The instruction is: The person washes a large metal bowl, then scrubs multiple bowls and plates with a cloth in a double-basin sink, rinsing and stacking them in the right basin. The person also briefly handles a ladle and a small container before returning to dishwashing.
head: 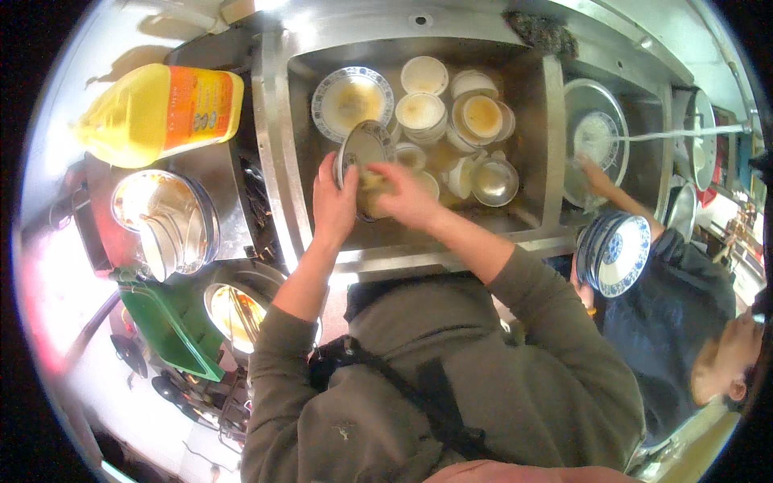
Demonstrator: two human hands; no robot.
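Note:
My left hand (334, 202) grips the rim of a tilted patterned bowl (369, 143) over the left part of a stainless steel sink (275, 151). At the bowl's right side is my right hand (403, 194), blurred, its fingers at a yellowish thing (373, 192) that may be a scouring pad or sponge. Just behind the bowl, a blue-rimmed plate (352, 104) lies in murky water. Stacked white bowls (421, 113), more bowls with a brownish film (481, 117) and a metal bowl (495, 182) sit to the right in the same basin.
A co-worker at right holds stacked blue-and-white plates (622, 256) and reaches into the second basin, where water runs over a bowl (596, 140) in a large basin. At left are a yellow liquid jug (160, 115), stacked dishes (208, 211), a green bin lid (163, 323) and a pot (272, 275).

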